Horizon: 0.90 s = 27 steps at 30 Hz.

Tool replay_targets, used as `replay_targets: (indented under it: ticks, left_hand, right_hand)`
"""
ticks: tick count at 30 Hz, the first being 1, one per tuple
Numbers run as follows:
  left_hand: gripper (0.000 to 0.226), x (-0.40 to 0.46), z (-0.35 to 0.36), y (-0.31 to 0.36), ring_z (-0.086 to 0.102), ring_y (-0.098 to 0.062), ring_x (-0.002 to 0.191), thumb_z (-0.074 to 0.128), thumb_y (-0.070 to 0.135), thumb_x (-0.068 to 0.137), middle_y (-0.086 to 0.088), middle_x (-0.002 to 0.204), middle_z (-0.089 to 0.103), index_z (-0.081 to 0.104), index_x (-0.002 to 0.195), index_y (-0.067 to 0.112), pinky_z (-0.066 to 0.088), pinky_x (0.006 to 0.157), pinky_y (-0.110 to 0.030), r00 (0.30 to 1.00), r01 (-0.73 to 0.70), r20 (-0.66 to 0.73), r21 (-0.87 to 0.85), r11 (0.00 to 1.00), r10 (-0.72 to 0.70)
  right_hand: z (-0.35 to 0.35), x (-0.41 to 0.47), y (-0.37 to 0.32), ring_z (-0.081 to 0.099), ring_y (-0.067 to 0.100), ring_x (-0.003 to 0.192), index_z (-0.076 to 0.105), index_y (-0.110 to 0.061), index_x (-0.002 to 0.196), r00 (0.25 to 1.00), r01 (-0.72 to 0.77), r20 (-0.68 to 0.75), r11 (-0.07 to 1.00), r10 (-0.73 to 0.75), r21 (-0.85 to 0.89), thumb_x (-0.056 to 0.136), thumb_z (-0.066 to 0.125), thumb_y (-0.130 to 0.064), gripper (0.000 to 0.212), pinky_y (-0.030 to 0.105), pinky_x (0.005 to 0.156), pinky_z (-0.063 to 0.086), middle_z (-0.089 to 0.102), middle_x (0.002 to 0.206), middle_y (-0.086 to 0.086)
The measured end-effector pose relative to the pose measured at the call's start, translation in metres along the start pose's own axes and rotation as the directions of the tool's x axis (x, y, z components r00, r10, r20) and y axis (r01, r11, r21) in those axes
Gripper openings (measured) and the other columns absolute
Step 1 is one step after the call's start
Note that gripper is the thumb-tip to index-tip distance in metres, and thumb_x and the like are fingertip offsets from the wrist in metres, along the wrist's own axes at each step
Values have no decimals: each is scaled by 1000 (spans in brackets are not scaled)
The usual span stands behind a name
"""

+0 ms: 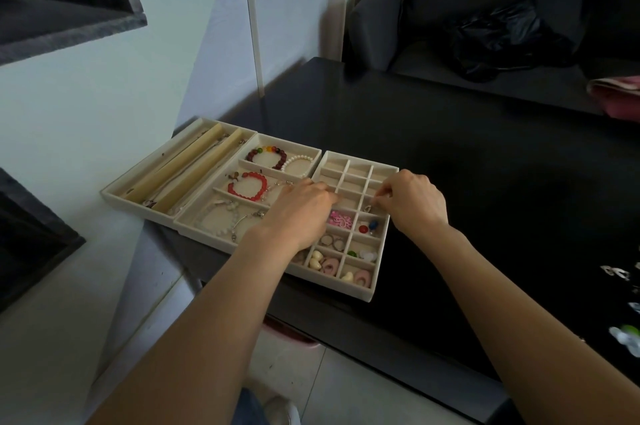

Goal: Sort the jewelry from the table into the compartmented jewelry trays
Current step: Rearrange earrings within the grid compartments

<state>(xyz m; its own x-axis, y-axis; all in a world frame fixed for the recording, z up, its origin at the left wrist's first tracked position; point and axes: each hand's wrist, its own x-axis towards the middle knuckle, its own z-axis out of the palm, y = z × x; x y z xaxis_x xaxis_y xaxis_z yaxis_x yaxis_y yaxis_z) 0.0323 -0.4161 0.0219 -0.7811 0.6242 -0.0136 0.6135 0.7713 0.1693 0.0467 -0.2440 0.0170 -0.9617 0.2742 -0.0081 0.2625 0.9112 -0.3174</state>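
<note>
Jewelry trays, three of them, cream and side by side at the left edge of the black table (pixel 450 154): the long-slot tray (pixel 138 182) far left, the bracelet tray (pixel 221 216) in the middle with two red bead bracelets and a pearl one, and the small-grid tray (pixel 375 280) right under your hands. Your left hand (pixel 299 213) lies over the grid's left column, fingers curled; I can't tell what it holds. Your right hand (pixel 414 204) pinches a small silver earring (pixel 368 208) above a middle cell. A few loose pieces (pixel 620 289) lie well apart at the table's right edge.
</note>
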Motion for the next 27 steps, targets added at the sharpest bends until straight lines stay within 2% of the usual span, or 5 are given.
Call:
replay_targets:
  ticks: [3,9,14,17,27]
  left_hand:
    - [49,0,0,0,39,-16,128,54,7,90,1,136,49,47,137,22,33,105,-34,1000,6,-2,4,1000,-6]
    - [51,1,2,-1,39,-16,128,52,5,89,2,135,49,48,137,22,34,104,-34,1000,3,-1,-6,1000,-3]
    - [53,2,3,0,37,-16,130,51,5,89,4,138,47,45,138,23,32,106,-36,1000,3,9,-11,1000,-3]
    - [55,2,3,0,37,-16,131,51,4,88,4,140,46,43,139,23,31,107,-37,1000,13,11,-17,1000,-13]
    - [50,1,1,-1,40,-16,128,52,5,89,3,136,49,48,136,21,35,106,-36,1000,4,12,-39,999,-3]
  right_hand:
    - [4,-1,-3,63,14,75,65,-14,94,1000,6,3,999,-6,-32,89,63,-28,14,33,70,55,64,85,-1]
    - [7,-3,-10,62,15,79,66,-15,96,997,79,-9,994,-80,-73,92,59,-24,12,30,67,50,59,83,-3]
    - [6,-3,-7,63,15,84,67,-17,97,993,116,-9,990,-118,-85,92,58,-21,11,32,72,53,65,95,0]
    - [6,-5,-4,62,18,86,65,-17,98,987,137,-62,982,-146,-128,93,54,-19,12,30,68,47,63,96,1]
    - [8,-2,-3,62,16,81,63,-19,94,996,87,-14,993,-89,-84,89,62,-26,9,34,72,53,62,90,-2]
